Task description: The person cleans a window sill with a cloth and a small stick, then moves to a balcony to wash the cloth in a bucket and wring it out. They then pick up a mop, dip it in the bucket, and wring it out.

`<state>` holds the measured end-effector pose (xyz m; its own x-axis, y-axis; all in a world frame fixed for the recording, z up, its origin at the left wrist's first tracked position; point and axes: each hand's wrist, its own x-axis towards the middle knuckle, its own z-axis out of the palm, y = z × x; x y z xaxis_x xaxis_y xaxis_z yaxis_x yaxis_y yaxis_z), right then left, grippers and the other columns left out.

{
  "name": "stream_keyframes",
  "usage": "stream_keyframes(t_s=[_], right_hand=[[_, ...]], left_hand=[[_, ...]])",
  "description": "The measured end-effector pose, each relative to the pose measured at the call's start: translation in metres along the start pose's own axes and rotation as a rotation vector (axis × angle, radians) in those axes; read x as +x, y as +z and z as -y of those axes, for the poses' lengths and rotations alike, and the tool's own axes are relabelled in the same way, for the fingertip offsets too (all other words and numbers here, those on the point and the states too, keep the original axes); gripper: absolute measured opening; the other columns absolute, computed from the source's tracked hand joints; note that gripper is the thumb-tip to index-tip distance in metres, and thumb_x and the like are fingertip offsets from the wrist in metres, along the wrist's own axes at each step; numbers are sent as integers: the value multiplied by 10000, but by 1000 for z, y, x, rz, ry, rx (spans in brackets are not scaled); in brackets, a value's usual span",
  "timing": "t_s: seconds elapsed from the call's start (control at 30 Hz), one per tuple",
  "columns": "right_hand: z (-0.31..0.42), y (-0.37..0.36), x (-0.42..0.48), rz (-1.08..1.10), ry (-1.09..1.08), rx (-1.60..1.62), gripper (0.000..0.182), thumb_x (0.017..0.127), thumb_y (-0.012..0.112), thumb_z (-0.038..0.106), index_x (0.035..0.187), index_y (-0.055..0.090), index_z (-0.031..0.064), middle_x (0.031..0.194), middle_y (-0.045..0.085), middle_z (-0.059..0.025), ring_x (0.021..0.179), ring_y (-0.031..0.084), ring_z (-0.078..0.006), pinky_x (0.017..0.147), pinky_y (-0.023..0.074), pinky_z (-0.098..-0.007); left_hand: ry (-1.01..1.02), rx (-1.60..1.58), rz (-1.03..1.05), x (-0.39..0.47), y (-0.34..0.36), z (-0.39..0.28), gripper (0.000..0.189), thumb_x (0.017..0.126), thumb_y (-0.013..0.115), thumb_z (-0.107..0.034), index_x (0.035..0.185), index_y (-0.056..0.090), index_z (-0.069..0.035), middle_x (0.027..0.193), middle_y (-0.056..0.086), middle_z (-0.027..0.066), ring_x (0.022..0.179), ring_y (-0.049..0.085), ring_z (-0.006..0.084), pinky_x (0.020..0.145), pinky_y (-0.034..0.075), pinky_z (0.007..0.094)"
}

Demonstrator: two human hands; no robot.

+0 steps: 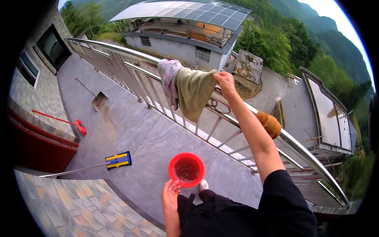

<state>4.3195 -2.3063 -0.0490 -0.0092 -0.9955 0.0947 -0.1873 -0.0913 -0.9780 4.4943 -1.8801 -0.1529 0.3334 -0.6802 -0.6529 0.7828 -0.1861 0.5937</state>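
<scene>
My right hand [225,83] pinches the upper corner of an olive-green towel [191,89], which drapes over the stainless steel railing [115,47] and hangs down on the balcony side. Against the towel's left edge hangs a pale cloth with pink spots [170,75], also over the rail. Low in the view, my left hand [170,194] is raised in front of my body with bent fingers and nothing in it. Just beyond its fingertips, a red plastic bucket [186,155] with murky water stands on the floor; whether they touch is unclear.
A brown cloth [268,123] wraps the rail beside my right forearm. On the grey tiled floor [142,139] lie a blue-and-yellow flat mop [119,160] and a long-handled dustpan [99,101]. A red broom [80,126] leans by the wall. Outside stands a building with solar panels [189,10].
</scene>
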Motion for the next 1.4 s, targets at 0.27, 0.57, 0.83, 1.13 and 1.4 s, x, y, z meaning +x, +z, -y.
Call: stream_keyframes(t_s=[0.27,0.57,0.83,1.13,1.4], right_hand=[[149,-57,-32,342,-189,665,263,865,503,212,1061,539,41,861,593,-34,769,565,-98,694,468,-252],[162,38,-253,1293,-482,88,187,862,510,224,921,583,61,722,599,-129,643,581,-273,587,464,-348],[93,21,-381,1447,-342,-8,185,770,497,128,900,517,-2,756,525,-136,660,571,-306,552,472,-385],[84,17,-409,1264,-563,46,159,788,501,129,806,522,-27,739,503,-140,682,525,-291,562,446,-379],[88,28,-415,1128,-677,90,227,835,494,179,760,528,-32,714,459,-87,687,487,-211,564,448,-304]], left_hand=[[62,15,105,11,17,-17,373,868,471,-290,1123,466,-17,1023,564,150,797,584,187,661,468,274],[161,180,528,41,149,-55,424,887,434,-242,1252,363,-38,1147,499,175,952,552,229,751,469,313],[225,-19,196,50,144,-58,496,886,407,-287,1303,275,-52,1213,444,186,1036,513,251,787,458,344],[577,70,-35,61,85,-120,510,884,374,-340,1301,280,-62,1270,385,203,1109,470,269,814,468,370],[818,144,-80,43,33,-184,501,883,371,-343,1291,300,-62,1273,380,207,1113,466,273,822,470,374]])
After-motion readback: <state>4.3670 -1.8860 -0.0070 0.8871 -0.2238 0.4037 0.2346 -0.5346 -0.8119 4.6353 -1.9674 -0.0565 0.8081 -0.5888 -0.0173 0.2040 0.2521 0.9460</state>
